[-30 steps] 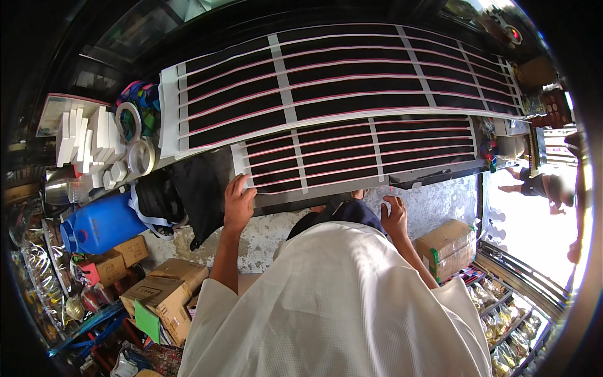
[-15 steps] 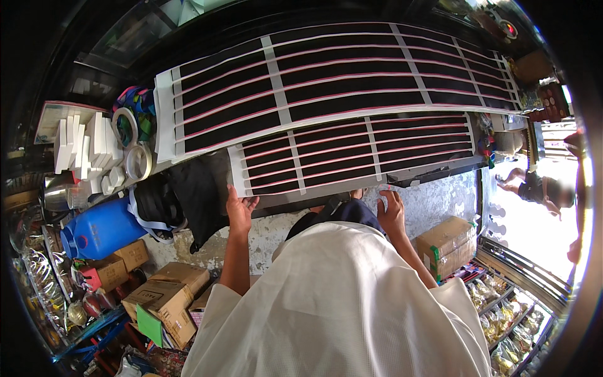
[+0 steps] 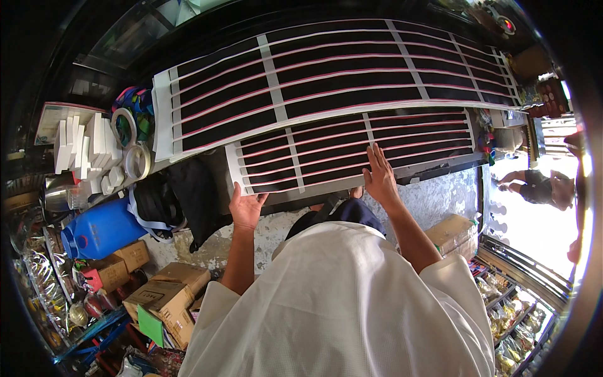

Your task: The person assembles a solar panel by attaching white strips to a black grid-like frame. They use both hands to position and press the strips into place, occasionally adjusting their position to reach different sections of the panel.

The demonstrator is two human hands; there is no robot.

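Observation:
A black sheet with pink-edged white stripes [image 3: 333, 157] lies on a grey surface in front of me. Running across its stripes are grey-white strips. At its near left corner is my left hand [image 3: 246, 207], thumb raised and apart from the fingers; whether it grips the edge I cannot tell, but it looks open. My right hand [image 3: 382, 181] is stretched out flat over the sheet's near half, fingertips by one of the cross strips. Beyond lies a larger stack of similar striped sheets [image 3: 339, 69], partly overhanging the nearer one.
Tape rolls [image 3: 135, 162] and white blocks [image 3: 88, 144] sit at the left, above a blue plastic jug [image 3: 103, 227] and black bags [image 3: 195, 201]. Cardboard boxes [image 3: 166, 295] stand lower left, another box [image 3: 453, 235] at right. A person [image 3: 540, 187] is outside at the far right.
My right hand has moved up and forward from beside the near edge onto the striped sheet, its fingers straightening. My left hand has shifted slightly right along the corner.

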